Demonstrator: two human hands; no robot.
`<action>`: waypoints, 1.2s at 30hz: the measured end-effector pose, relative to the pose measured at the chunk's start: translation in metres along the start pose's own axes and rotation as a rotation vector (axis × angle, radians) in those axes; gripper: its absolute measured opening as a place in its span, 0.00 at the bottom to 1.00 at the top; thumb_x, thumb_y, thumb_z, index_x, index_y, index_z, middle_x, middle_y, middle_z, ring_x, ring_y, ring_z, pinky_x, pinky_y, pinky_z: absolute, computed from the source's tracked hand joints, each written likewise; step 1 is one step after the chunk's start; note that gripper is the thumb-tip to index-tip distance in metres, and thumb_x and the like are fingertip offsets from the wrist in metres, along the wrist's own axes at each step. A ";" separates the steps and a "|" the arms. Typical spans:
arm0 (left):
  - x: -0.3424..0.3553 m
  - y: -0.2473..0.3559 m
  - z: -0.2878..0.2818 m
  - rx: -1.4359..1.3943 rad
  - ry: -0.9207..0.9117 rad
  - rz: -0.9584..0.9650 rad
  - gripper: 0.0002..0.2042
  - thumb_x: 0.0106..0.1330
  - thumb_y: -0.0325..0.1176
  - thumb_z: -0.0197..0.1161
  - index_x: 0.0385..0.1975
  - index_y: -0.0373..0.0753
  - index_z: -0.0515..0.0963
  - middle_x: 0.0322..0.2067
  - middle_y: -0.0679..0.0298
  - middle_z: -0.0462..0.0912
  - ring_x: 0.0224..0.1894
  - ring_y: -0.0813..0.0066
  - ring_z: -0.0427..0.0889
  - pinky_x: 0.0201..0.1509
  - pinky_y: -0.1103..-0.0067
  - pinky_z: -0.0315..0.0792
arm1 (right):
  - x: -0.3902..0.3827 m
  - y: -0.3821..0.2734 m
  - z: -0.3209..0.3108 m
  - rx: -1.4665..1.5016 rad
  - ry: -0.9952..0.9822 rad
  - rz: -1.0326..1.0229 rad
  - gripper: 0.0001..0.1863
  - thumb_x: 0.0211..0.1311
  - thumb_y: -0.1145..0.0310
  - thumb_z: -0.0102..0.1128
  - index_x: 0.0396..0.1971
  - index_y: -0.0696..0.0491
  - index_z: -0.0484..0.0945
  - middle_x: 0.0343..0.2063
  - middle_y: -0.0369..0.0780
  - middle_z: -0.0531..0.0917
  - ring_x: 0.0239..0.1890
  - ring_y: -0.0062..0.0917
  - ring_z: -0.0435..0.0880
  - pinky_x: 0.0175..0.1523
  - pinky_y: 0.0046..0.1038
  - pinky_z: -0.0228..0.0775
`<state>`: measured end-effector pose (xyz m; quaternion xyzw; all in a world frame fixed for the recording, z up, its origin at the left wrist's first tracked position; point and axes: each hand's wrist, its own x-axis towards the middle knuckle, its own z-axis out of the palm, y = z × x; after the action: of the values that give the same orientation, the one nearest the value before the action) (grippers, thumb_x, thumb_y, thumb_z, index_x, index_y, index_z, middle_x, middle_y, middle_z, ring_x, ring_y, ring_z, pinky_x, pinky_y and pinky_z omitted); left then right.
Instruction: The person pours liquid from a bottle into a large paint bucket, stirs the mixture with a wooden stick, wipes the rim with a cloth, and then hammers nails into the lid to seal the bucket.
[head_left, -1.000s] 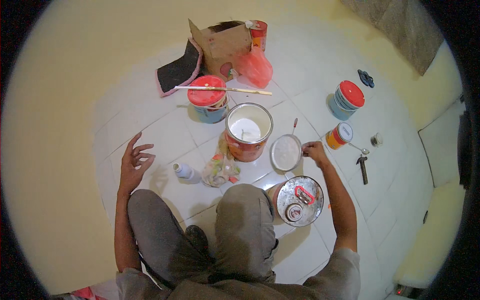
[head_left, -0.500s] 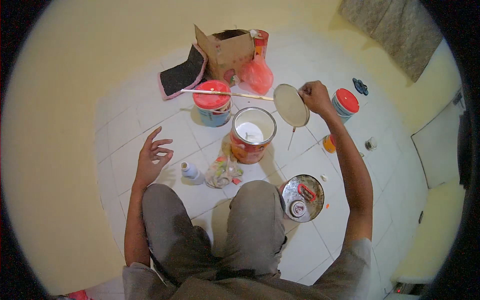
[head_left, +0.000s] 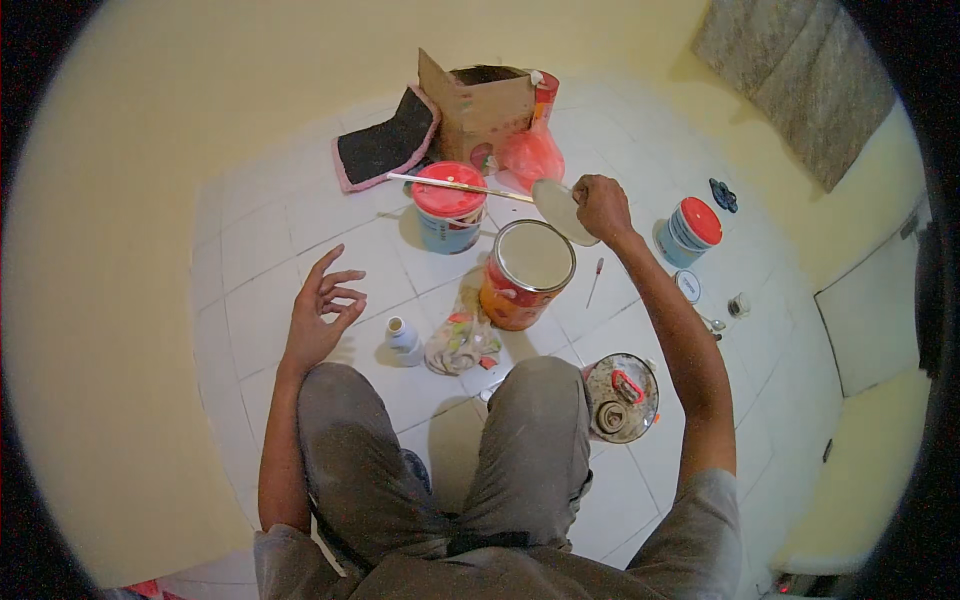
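Note:
My right hand [head_left: 602, 208] pinches the rim of a pale round lid [head_left: 563, 211], held tilted beyond the right side of a red and orange paint can [head_left: 518, 305]. The can stands upright and its top looks pale cream; how full it is I cannot tell. My left hand [head_left: 327, 308] hovers above my left knee, fingers spread and slightly curled, holding nothing. Below it on the floor stands a white bottle [head_left: 403, 345], beside a plastic bag [head_left: 463, 345] with crumpled contents. A screwdriver [head_left: 596, 282] lies right of the can.
A thin stick [head_left: 460, 185] rests across a red-lidded bucket [head_left: 448, 228]. Behind are a cardboard box [head_left: 490, 120] and a red plastic bag [head_left: 533, 157]. A second red-lidded bucket [head_left: 688, 232] stands to the right. Near my right knee sits a round metal can [head_left: 622, 397] with a red handle.
My right hand has moved the lid leftward, closer to the paint can, and turned it more edge-on. The screwdriver shows more fully. My left hand stays spread; the whole view has shifted slightly.

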<state>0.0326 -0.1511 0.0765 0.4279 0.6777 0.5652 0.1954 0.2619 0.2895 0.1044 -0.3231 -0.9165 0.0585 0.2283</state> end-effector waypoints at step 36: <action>-0.019 -0.001 -0.014 0.036 0.049 0.091 0.34 0.67 0.24 0.69 0.72 0.42 0.63 0.55 0.54 0.83 0.47 0.74 0.86 0.46 0.78 0.82 | -0.112 -0.061 0.102 -0.101 -0.321 -0.400 0.17 0.56 0.56 0.71 0.35 0.56 0.85 0.34 0.48 0.83 0.39 0.43 0.86 0.42 0.43 0.81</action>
<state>0.0320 -0.1749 0.0752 0.4480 0.6719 0.5716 0.1452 0.2580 0.1766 -0.0132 -0.1332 -0.9884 0.0170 0.0706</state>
